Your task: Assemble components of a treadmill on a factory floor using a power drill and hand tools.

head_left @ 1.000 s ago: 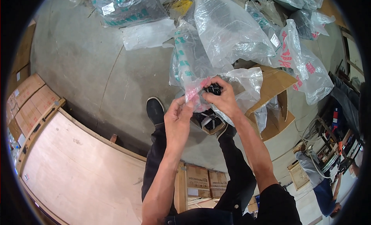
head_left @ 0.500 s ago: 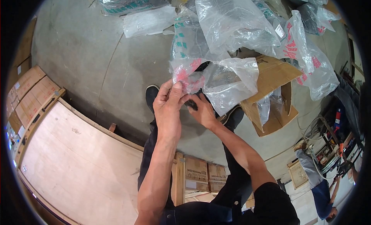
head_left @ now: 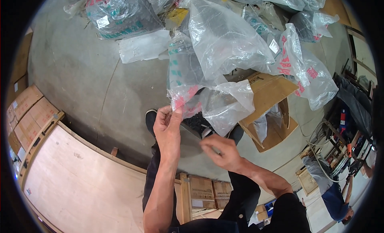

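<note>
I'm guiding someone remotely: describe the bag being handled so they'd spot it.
On the floor, find the heap of clear plastic bags. At its near side, left of the open cardboard box, is the bag with green and pink print. Unlike its neighbours, it's held by the left hand.

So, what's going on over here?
A person's left hand pinches the edge of a clear plastic bag with pink and green print. The right hand is off the bag, fingers curled; whether it holds anything is unclear. An open cardboard box lies on the floor to the right.
</note>
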Tool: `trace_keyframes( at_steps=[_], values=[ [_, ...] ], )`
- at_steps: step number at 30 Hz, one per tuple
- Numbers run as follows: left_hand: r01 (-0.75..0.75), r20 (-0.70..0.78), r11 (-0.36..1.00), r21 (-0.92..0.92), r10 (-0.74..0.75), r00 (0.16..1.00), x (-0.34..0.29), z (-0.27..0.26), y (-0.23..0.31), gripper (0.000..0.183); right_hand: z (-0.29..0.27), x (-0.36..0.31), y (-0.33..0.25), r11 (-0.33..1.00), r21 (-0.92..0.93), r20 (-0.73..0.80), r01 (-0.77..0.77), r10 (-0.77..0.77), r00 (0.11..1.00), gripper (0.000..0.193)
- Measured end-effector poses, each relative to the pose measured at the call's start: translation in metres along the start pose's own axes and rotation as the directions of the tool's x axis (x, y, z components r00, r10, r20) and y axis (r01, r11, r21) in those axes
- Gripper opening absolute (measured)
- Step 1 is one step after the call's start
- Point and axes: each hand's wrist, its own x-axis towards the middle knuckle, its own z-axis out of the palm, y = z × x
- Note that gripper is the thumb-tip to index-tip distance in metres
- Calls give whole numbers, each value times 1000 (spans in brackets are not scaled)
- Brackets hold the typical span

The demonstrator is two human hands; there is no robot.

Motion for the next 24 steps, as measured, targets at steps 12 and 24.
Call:
trace_keyframes(
  at_steps=[12,24],
  values=[
    [119,229,985,-123,-89,969,-5,11,17,16,0,226,163,906,-339,-35,-255,258,965,41],
    [44,345,984,174,-103,933,-7,4,10,12,60,188,142,943,-230,-217,-242,193,957,40]
  ],
)
